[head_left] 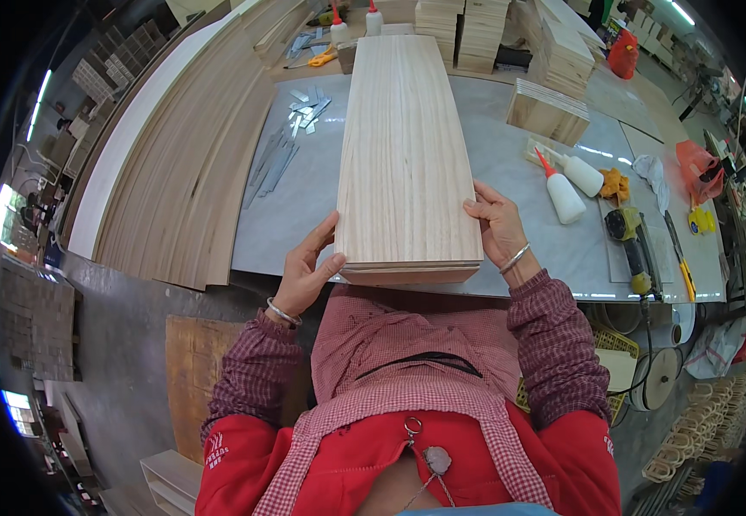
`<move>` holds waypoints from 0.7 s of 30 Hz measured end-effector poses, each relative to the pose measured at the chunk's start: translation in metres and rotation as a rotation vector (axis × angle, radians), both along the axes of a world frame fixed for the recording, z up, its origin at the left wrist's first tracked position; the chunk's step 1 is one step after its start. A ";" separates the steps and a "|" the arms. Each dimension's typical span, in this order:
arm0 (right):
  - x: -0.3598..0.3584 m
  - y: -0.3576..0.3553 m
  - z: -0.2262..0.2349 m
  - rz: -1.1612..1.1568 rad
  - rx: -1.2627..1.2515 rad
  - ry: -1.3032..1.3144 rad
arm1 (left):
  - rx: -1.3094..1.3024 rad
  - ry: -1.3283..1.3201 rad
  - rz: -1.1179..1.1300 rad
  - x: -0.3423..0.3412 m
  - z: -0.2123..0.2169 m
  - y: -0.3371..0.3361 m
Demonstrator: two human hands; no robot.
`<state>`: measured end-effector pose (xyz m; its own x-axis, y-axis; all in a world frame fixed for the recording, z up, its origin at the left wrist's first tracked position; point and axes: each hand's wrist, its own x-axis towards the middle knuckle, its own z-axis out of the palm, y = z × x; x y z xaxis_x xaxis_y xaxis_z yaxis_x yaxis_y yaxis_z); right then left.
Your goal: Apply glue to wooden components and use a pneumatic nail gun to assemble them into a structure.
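Both hands clamp the long board stack [405,155] lying on the worktop [510,163]: left hand [306,273], right hand [497,225] gripping its near corners. Layers could slide askew; glue bottles [566,185] stand near.

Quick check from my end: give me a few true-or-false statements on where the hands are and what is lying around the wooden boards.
1. Both hands grip the near end of the stack of long wooden boards. True: the left hand holds its left corner and the right hand its right corner.
2. The right hand holds a glue bottle. False: the two white glue bottles with red tips lie on the table, apart from that hand.
3. Thin metal strips lie on the table left of the boards. True.
4. The power tool lies on top of the boards. False: it lies on the table to the right, beyond the right hand.
5. Each wrist wears a metal bangle. True.
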<state>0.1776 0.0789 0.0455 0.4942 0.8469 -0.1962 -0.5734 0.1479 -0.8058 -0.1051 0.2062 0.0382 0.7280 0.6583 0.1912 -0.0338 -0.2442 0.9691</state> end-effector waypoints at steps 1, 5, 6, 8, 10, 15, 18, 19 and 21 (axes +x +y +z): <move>-0.001 0.000 -0.002 -0.010 -0.001 -0.022 | 0.003 0.003 0.006 -0.001 -0.001 -0.001; 0.002 0.003 -0.005 -0.038 -0.033 -0.068 | 0.002 0.029 0.029 0.001 -0.006 0.003; 0.003 0.005 -0.004 -0.033 -0.054 -0.052 | -0.002 0.040 0.039 0.000 -0.005 0.004; 0.007 0.006 -0.007 0.013 -0.011 -0.077 | -0.017 0.056 0.040 0.000 -0.004 0.007; 0.005 0.006 -0.005 -0.011 -0.004 -0.104 | -0.013 0.050 0.041 0.001 -0.006 0.006; 0.002 0.005 -0.011 -0.052 -0.015 -0.124 | 0.194 0.069 -0.003 0.003 -0.004 0.003; 0.000 0.003 -0.013 -0.064 -0.033 -0.164 | 0.311 0.103 0.010 0.003 -0.007 0.000; 0.000 0.003 -0.014 -0.068 -0.038 -0.179 | 0.351 0.114 0.014 0.003 -0.007 0.000; 0.000 0.002 -0.013 -0.063 -0.040 -0.185 | 0.367 0.110 0.020 0.004 -0.009 -0.001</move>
<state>0.1778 0.0809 0.0323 0.5765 0.8067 -0.1302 -0.4053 0.1440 -0.9028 -0.1010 0.2051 0.0296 0.7448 0.5753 0.3382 0.0739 -0.5748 0.8150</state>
